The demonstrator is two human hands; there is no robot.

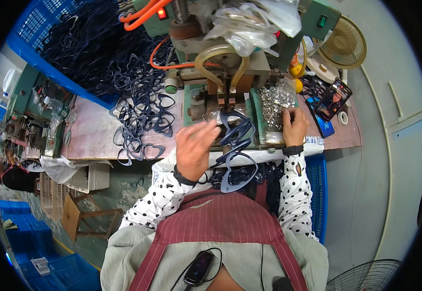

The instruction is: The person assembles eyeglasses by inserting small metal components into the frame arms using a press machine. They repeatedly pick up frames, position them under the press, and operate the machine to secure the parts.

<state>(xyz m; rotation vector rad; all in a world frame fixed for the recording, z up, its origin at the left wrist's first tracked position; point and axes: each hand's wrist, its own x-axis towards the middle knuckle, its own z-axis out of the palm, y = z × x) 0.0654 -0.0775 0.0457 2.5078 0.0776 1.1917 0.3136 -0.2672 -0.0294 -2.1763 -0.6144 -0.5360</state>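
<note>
Hands at the press, dark blue heart-shaped frames in work.

My left hand [195,145] hovers fingers spread, grip apart, holding nothing; the heart-shaped frame [236,132] lies just right of it on the table [92,133], long axis toward me. Right hand [294,125] rests fingers curled in the metal fittings tray [275,104]; I cannot tell whether it pinches one. Press tooling hidden behind tubing.

A factory workshop: a green press machine [220,72] just beyond the fingers, blue crates [50,34] of dark frames [143,116] beside it.
</note>
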